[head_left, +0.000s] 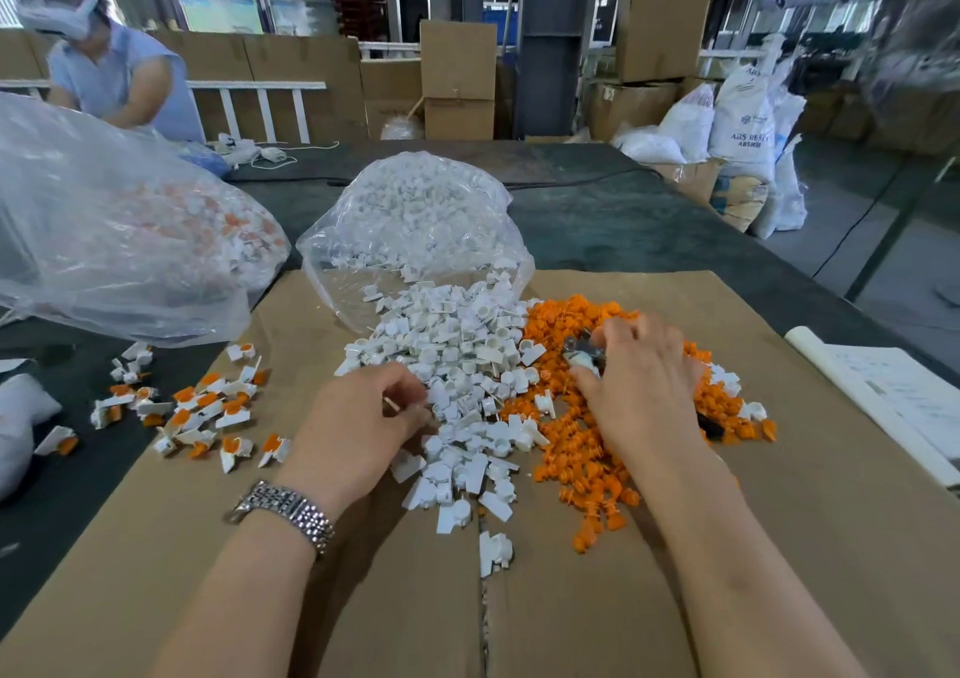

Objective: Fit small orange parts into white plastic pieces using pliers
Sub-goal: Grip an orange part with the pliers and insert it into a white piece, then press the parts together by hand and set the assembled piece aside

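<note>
Orange parts lay heaped on a sheet of brown cardboard, touching a pile of white plastic pieces that spilled from an open clear bag at the far edge of the sheet. A worker reached both bare forearms forward over the cardboard. The right hand lay palm down over the orange heap, fingers curled round a pair of pliers, whose metal nose showed just past the fingertips with a small white piece at its tip; a dark handle end poked out behind the hand's outer edge. Whether the plier nose actually clamped that piece could not be told. The left hand, a metal wristwatch on its wrist, rested at the near left edge of the white pile, thumb and forefinger pinching something thin and pale whose nature was unclear. To the left, well apart from both hands, white pieces with orange parts in them lay scattered across the cardboard's edge and the dark tabletop. A larger clear bag holding white and orange pieces slumped beyond them. Papers lay at the right edge. A second person in a headset stood at the far left, with cardboard boxes and white sacks behind
</note>
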The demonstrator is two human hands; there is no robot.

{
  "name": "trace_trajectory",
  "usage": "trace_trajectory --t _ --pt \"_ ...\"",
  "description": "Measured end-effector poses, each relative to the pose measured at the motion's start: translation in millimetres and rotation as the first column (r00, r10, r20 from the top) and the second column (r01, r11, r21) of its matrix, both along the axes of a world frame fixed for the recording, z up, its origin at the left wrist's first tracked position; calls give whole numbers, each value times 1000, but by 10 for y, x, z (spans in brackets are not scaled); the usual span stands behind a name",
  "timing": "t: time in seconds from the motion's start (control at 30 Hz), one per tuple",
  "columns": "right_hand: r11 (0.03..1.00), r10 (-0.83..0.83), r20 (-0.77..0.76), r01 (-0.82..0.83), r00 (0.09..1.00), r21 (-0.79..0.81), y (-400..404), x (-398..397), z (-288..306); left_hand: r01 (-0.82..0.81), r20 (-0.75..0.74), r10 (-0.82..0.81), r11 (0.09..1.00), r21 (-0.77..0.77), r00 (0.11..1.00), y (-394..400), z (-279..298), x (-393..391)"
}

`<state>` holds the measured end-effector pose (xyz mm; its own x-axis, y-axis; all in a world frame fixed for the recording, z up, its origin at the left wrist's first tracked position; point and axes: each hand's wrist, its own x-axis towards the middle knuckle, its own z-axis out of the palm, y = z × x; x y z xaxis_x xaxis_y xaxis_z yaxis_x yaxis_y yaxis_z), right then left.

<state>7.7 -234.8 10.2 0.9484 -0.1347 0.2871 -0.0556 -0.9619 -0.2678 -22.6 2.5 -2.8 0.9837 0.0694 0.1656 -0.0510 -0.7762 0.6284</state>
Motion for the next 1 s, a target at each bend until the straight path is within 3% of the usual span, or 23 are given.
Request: trace_trajectory --t 0.13,0.27,0.37,0.5,0.7,0.77,0.87,0.93,1.0 --pt "978 209 -145 -205 967 45 61 -132 19 -30 14 36 957 -289 999 -2 42 -9" --pt "972 210 -198 -226 958 -61 96 -148 21 -53 -29 45 862 -503 999 -5 74 -28" --pt "959 218 -200 -248 955 -138 91 -113 6 -60 -89 2 751 -658 996 -16 101 -39" --pt "950 276 -207 -299 939 -88 86 -100 -29 -55 -133 -93 579 -813 987 -63 120 -49" --pt "942 290 -130 -307 948 -135 72 -119 -8 -54 -124 -187 343 -938 975 -54 107 -31" --pt "959 282 -66 -284 957 -25 46 -97 -9 -38 -109 -217 307 -951 970 -42 97 -27" --pt "906 263 77 -273 962 323 25 -84 34 6 -81 -278 299 -954 957 -46 104 -32" --pt "739 282 153 -316 947 596 42 -120 78 41 -53 -315 285 -958 948 -60 121 -45" --pt "549 347 174 -350 921 759 77 -171 119 66 -29 -326 277 -959 945 -75 126 -53"
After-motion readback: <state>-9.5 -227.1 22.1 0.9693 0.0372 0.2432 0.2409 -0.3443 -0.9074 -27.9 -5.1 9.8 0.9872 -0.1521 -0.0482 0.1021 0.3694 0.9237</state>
